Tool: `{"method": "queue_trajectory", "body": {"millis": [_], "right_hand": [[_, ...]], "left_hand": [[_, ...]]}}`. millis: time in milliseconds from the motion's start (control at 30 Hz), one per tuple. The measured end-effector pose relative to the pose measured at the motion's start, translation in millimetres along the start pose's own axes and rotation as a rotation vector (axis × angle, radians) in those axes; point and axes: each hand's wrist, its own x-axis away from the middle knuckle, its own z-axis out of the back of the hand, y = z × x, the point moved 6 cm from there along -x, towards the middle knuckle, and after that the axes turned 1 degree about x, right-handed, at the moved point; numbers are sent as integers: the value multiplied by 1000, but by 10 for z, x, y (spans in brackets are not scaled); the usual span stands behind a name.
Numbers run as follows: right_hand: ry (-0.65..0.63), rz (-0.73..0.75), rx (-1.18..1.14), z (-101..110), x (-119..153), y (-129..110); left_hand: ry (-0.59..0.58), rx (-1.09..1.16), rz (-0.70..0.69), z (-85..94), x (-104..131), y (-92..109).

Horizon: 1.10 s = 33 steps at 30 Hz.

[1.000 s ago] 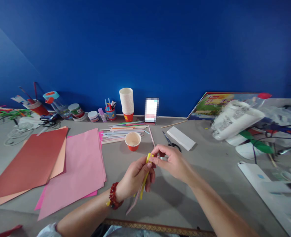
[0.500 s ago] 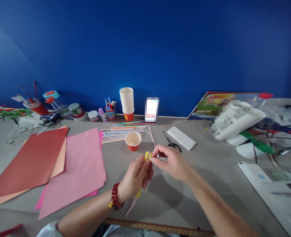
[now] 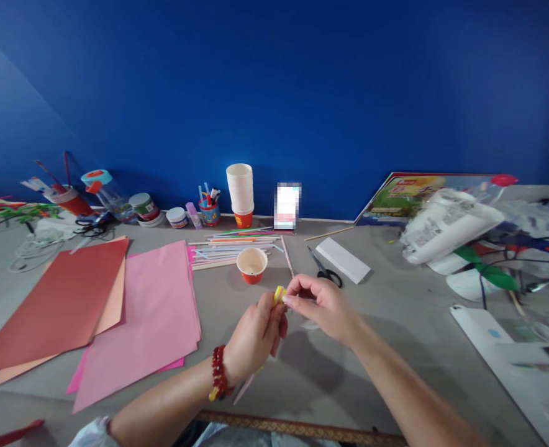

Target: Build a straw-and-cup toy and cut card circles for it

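Observation:
My left hand [image 3: 258, 326], with a red bead bracelet on its wrist, is closed around a small yellow piece [image 3: 279, 294] that shows above the fingers. A thin pinkish strip [image 3: 244, 390] sticks out below this hand. The thumb and forefinger of my right hand [image 3: 318, 304] pinch at the right side of the yellow piece; the exact point of contact is too small to tell. Something pale and translucent shows beneath the right hand. Just beyond both hands stands a red and white paper cup [image 3: 252, 266].
Pink sheets [image 3: 148, 304] and a red-brown sheet [image 3: 64, 298] lie at the left. Behind the cup are straws [image 3: 232, 248] and stacked cups [image 3: 240, 189]. Scissors [image 3: 323, 268] and folded white paper [image 3: 343, 261] lie right of centre. Plastic-wrapped items [image 3: 451, 226] fill the right side.
The yellow piece shows less above my left hand, which has turned slightly. The strip below has shifted a little, and the pale translucent thing under my right hand now shows lower down.

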Motion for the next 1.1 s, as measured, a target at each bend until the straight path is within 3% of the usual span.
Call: {"method": "queue_trajectory", "body": {"millis": [200, 367, 600, 833, 967, 1100], "right_hand": [[-41, -46, -184, -56, -56, 84], [-6, -49, -133, -35, -70, 92], [5, -12, -77, 44, -95, 75], [-1, 89, -27, 78, -53, -33], [4, 115, 6, 63, -20, -105], [34, 157, 50, 58, -3, -161]], "left_hand": [[17, -53, -5, 29, -8, 5], [12, 2, 10, 34, -16, -3], [-93, 447, 111, -65, -21, -90], [-302, 735, 153, -130, -13, -54], [-298, 774, 140, -125, -22, -46], [-213, 745, 139, -102, -28, -72]]}}
